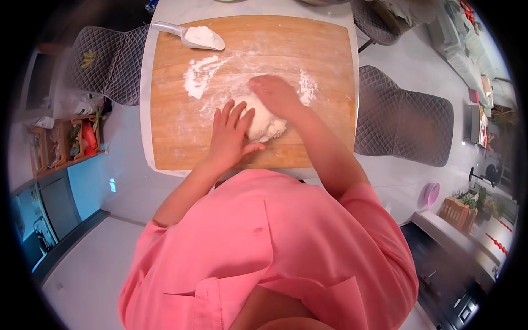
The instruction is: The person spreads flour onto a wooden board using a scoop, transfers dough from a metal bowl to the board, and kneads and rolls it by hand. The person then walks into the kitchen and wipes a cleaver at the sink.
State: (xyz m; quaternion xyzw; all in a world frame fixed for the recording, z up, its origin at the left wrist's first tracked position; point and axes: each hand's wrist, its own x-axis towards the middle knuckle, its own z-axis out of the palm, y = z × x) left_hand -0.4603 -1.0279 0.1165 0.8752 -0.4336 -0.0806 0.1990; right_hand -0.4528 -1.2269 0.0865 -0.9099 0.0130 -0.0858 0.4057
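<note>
A pale lump of dough [263, 122] lies on a wooden board [181, 132], with a rough, folded lower right side. My left hand [231, 132] rests against the dough's left side, fingers spread and thumb stretched along its near edge. Over the dough's upper right is my right hand [275, 96], slightly blurred; its fingers point left and look held together, and their undersides are hidden. Loose flour [199, 77] is scattered on the board around the dough. Near the board's top left corner lies a scoop [201, 37] filled with flour.
The board sits on a white table [147, 110]. Quilted grey chairs stand on the left [110, 63] and right [407, 118]. A wooden shelf [69, 143] with bags and produce is at far left. A pink round object [432, 194] is on the right.
</note>
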